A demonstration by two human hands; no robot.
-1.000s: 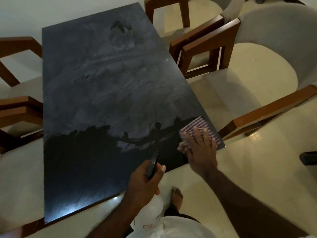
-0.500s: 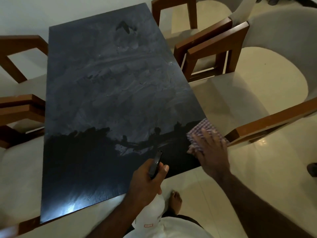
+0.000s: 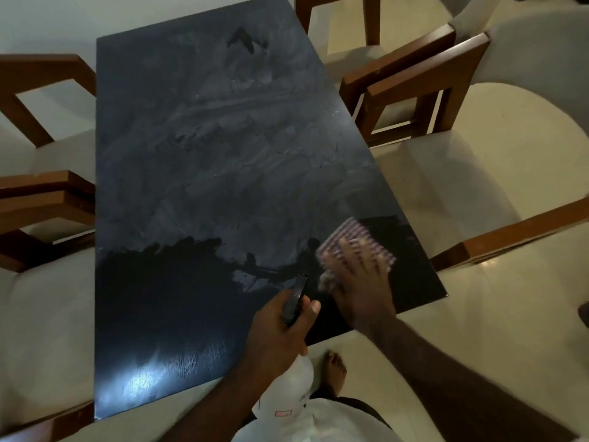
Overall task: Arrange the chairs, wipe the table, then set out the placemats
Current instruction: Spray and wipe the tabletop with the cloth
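**Fingers.** The fingers [image 3: 349, 255] of the right hand [image 3: 363, 282] are spread apart and laid flat. They press a folded red-and-white checked cloth [image 3: 350, 229] onto the glossy black rectangular table top [image 3: 191, 154]. Hand and cloth are blurred, so the fold cannot be made out.

**Just left of the fingers.** The left hand [image 3: 277, 330] has its fingers curled round the black trigger head of a white plastic spray bottle [image 3: 296, 296]. The bottle's body hangs below the table's near edge.

**Surface.** Beyond the fingertips and far to their left, a grey smeared film covers most of the top. Around the fingers and nearer than them, the top shows dark and glossy. Judged: wiping is in hand, with the greater part of the table undone. No placemats are in view.

**Outward.** Brown wooden armchairs with cream cushions [image 3: 510, 232] stand close on both sides of the table. One arm lies just right of the fingers, past the table edge.

**Risks.**
- The cloth sits near the right edge and the near corner. A stroke carried rightward could run off the top and strike the chair arm.
- The nozzle hangs over the dark patch. A careless squeeze would wet it again.
- Spray falling on the pale polished floor, where a bare foot [image 3: 334, 368] stands, could cause a slip.
- The blur suggests quick strokes, which are likely to leave streaks in the film.
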